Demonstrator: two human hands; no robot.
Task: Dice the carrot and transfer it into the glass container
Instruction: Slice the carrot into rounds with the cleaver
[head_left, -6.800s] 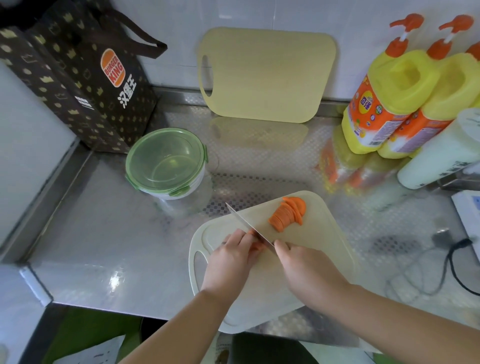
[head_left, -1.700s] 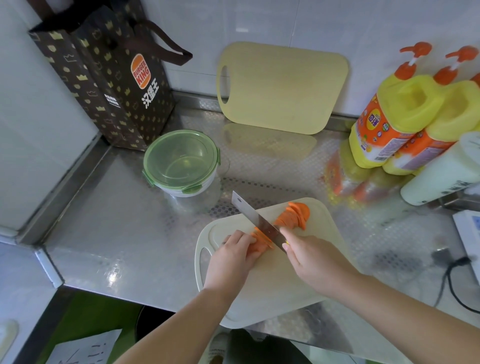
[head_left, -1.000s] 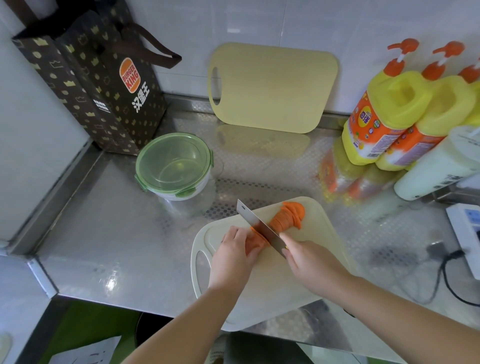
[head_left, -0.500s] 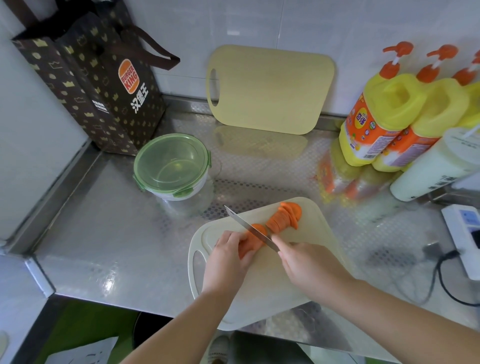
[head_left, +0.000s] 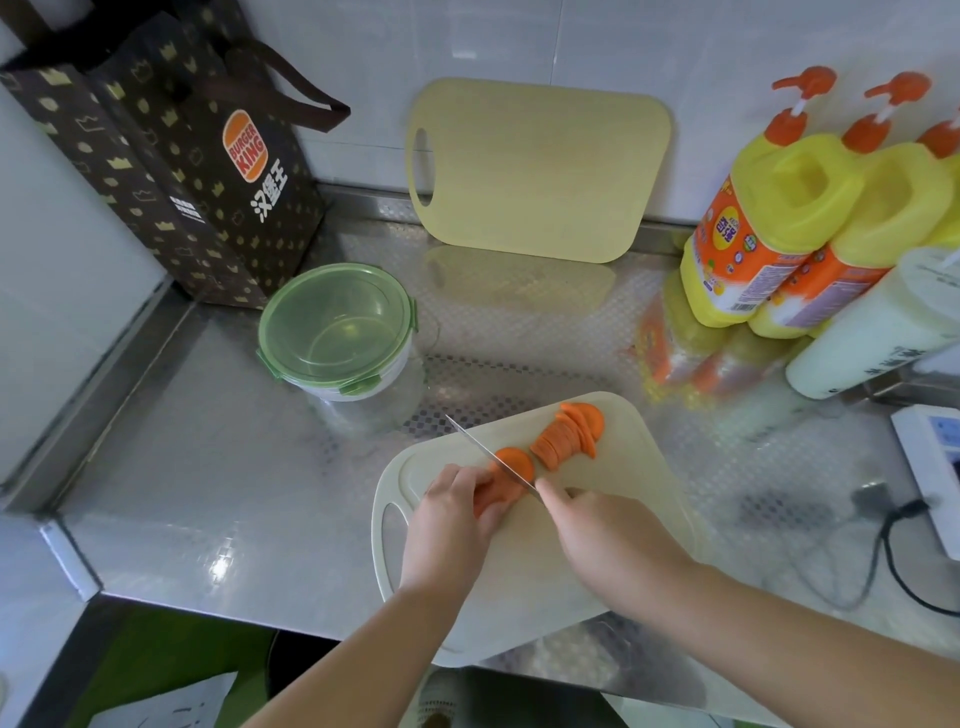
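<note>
A half carrot (head_left: 506, 475) lies flat on the white cutting board (head_left: 613, 530). My left hand (head_left: 449, 519) grips its near end with curled fingers. My right hand (head_left: 605, 540) holds a knife (head_left: 488, 454), its blade down across the carrot just beyond my left fingers. A fanned row of carrot slices (head_left: 569, 434) leans at the board's far side. The glass container (head_left: 337, 332), closed with a green clip lid, stands to the far left of the board.
A dark paper bag (head_left: 171, 150) stands at the back left. A yellow cutting board (head_left: 535, 166) leans on the tiled wall. Yellow pump bottles (head_left: 769, 228) and a white bottle (head_left: 883, 322) crowd the right. A white device (head_left: 930, 447) with a black cable (head_left: 883, 561) lies right.
The knife has come down on the carrot closer to my left fingers, and one more slice stands freed behind the blade. My left hand has slid slightly back along the carrot.
</note>
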